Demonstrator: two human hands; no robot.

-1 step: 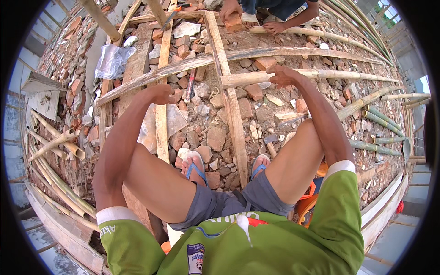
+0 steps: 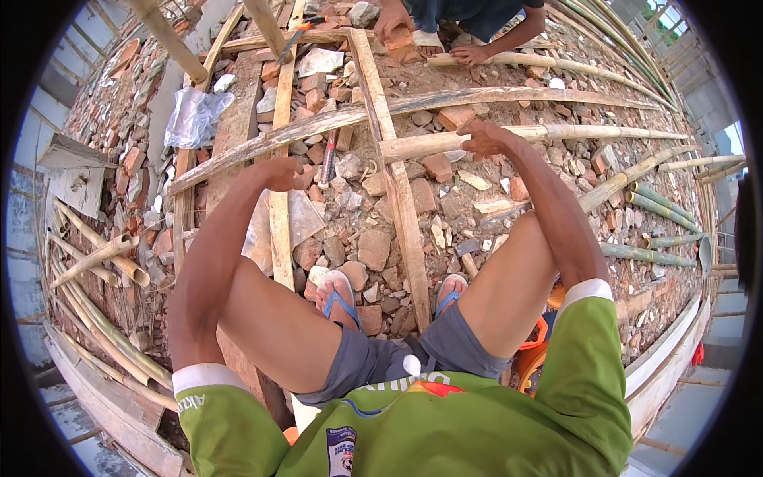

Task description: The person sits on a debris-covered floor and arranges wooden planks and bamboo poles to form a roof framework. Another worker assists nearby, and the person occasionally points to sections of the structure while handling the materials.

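My right hand (image 2: 483, 138) is at the cut end section of a pale bamboo pole (image 2: 421, 146), with its index finger stretched out and the fingers apart. The pole's end lies on a long wooden beam (image 2: 407, 226) that runs away from between my feet. My left hand (image 2: 280, 173) hangs above a narrow wooden strip (image 2: 280, 219), its fingers loosely curled and no object showing in them. A hammer with a red and dark handle (image 2: 327, 159) lies on the rubble between my hands. Another hammer-like tool (image 2: 467, 256) lies near my right foot.
A split bamboo length (image 2: 318, 126) crosses the beam and strip. At the top, another person's hand (image 2: 470, 54) touches a bamboo pole (image 2: 556, 61), the other a brick (image 2: 403, 45). A saw (image 2: 296, 36), plastic bag (image 2: 197, 115) and bamboo pieces (image 2: 99, 246) lie around.
My right index finger is straighter than before, and the hand has shifted slightly on the pole. The whole view has moved a little. My left hand is nearly unchanged.
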